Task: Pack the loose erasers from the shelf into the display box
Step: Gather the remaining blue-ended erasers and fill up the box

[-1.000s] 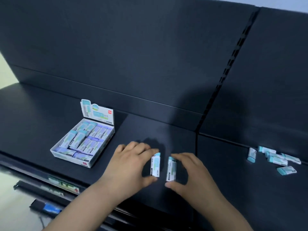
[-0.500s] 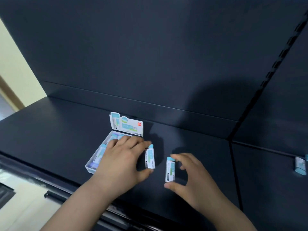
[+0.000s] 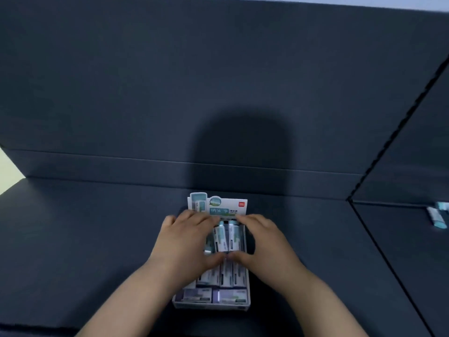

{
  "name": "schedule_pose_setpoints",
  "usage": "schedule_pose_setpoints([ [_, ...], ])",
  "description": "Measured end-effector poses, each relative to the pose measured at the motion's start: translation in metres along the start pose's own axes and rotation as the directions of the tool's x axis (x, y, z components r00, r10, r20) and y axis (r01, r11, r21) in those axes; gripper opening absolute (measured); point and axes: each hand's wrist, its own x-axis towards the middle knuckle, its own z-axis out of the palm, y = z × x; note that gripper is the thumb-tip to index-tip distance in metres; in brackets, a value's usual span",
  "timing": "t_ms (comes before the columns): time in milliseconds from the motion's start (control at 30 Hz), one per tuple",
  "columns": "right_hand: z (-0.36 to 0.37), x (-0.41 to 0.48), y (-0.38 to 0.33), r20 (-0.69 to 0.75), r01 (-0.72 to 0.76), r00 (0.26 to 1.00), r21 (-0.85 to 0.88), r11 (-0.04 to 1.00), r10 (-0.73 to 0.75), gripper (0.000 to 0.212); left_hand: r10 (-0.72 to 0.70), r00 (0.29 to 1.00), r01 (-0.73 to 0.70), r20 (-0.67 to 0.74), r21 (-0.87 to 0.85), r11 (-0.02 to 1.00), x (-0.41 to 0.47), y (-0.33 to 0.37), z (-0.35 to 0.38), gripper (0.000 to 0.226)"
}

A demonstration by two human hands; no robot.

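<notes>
The white display box (image 3: 211,305) sits on the dark shelf, its printed lid flap (image 3: 218,205) standing up at the back. Several white and blue erasers lie in rows inside it. My left hand (image 3: 184,242) grips one eraser (image 3: 220,239) between thumb and fingers over the box's back half. My right hand (image 3: 264,242) grips a second eraser (image 3: 233,237) right beside the first. Both erasers point lengthwise toward the flap and touch each other. Whether they rest on the packed erasers I cannot tell.
More loose erasers (image 3: 438,216) lie at the far right on the neighbouring shelf section, past the slotted upright (image 3: 398,132). The shelf's dark back panel (image 3: 218,81) rises behind the box. The shelf's front edge runs along the lower left.
Both hands have carried their erasers left from the bare shelf to over the display box. The view has swung so the box is now centred beneath my hands.
</notes>
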Motion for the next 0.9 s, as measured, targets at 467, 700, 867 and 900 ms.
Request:
schedule_pose_setpoints([
  [467, -0.001, -0.024, -0.016, -0.059, -0.104, 0.993, -0.105, 0.989, 0.098, 0.069, 0.082, 0.994, -0.083, -0.072, -0.021, 0.996, -0.011, -0.020, -0.005, 0.075],
  [700, -0.008, -0.034, -0.021, -0.067, -0.079, 0.996, -0.218, 0.973, 0.066, 0.068, 0.164, 0.982, -0.156, -0.098, 0.079, 0.985, -0.016, 0.007, -0.007, 0.068],
  [867, -0.032, -0.051, 0.000, -0.097, -0.076, 0.994, -0.258, 0.963, 0.053, 0.068, 0.193, 0.977, -0.183, -0.095, 0.110, 0.977, -0.009, 0.044, -0.003, 0.066],
  [900, -0.037, -0.055, 0.006, -0.101, -0.078, 0.993, -0.252, 0.965, 0.054, 0.068, 0.199, 0.976, -0.188, -0.093, 0.111, 0.976, -0.007, 0.052, -0.002, 0.066],
])
